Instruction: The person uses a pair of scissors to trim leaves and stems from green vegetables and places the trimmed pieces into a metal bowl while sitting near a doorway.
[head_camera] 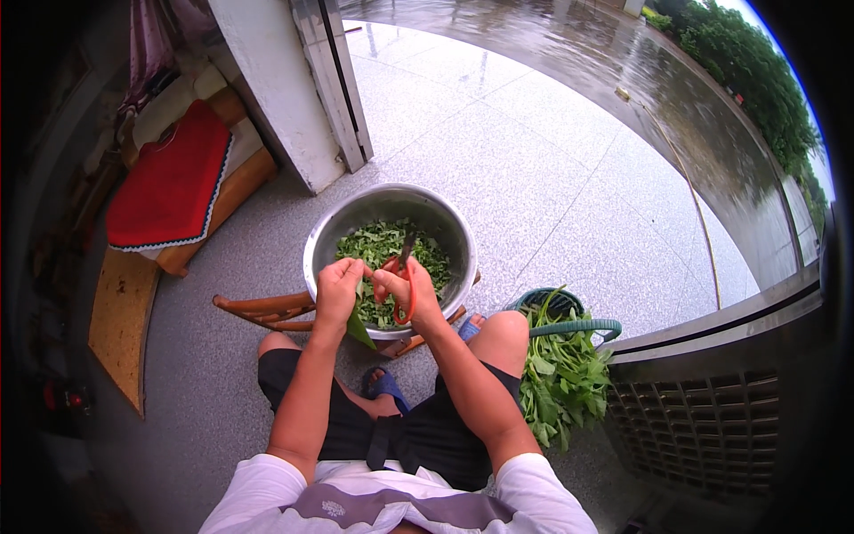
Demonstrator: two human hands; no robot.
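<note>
My left hand (pixel 335 288) pinches a leafy green stem, and its long green leaf (pixel 360 330) hangs below the fingers over the near rim. In my right hand (pixel 421 288) are scissors with red-orange handles (pixel 404 312); their dark blades (pixel 407 245) point away from me. Both hands meet above a large stainless steel basin (pixel 460 220), fingertips close together. Cut leafy greens (pixel 373 241) cover the basin's bottom. Beneath the basin stands a wooden stool or chair (pixel 267 311), partly hidden by it. Whether the blades are parted is hard to see.
By my right knee, a green basket (pixel 580 326) overflows with whole leafy greens (pixel 564 394). A metal door (pixel 700 407) stands at right, a white door post (pixel 280 87) ahead left. A wooden seat bears a red cloth (pixel 170 187). A long pole (pixel 687 177) lies outside near wet ground.
</note>
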